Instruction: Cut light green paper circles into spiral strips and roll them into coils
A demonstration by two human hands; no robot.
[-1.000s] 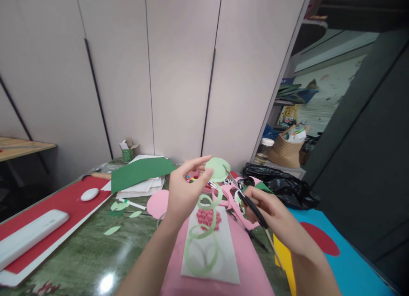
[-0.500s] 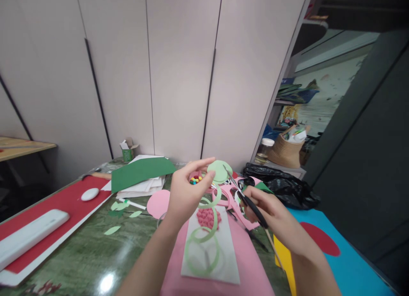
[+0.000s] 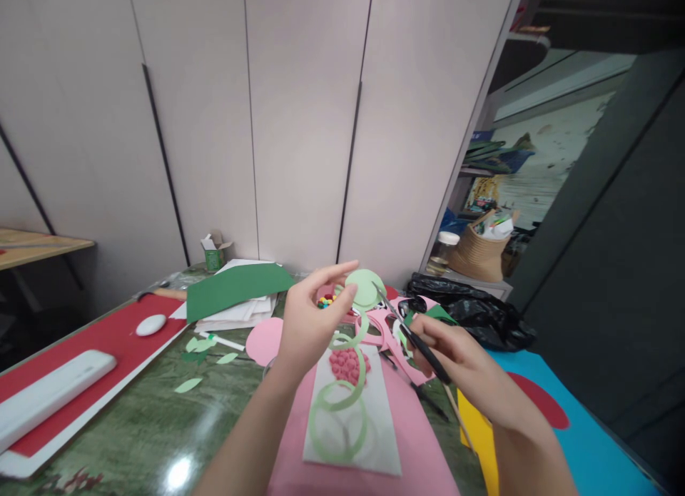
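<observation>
My left hand [image 3: 310, 317] pinches a light green paper disc [image 3: 365, 287] between thumb and fingers, raised above the table. From the disc a long spiral strip of the same paper [image 3: 342, 403] hangs down and coils on a grey card [image 3: 382, 428]. My right hand [image 3: 454, 364] grips black-handled scissors [image 3: 409, 328], their blades at the disc's right edge. Under the spiral, a cluster of pink pellets [image 3: 347, 364] sits on the card, which lies on a pink sheet [image 3: 417, 439].
A dark green sheet [image 3: 235, 285] lies on white papers at the back. Left are a red mat [image 3: 112, 339], a white mouse [image 3: 150, 325] and a white keyboard [image 3: 51, 392]. Green paper scraps [image 3: 200, 346] dot the marbled table. A black bag [image 3: 471, 307] and blue sheet [image 3: 589, 446] are right.
The disc has turned slightly in my left hand as the scissors cut, and the hanging spiral has shifted and grown a little. Both hands stay in nearly the same place.
</observation>
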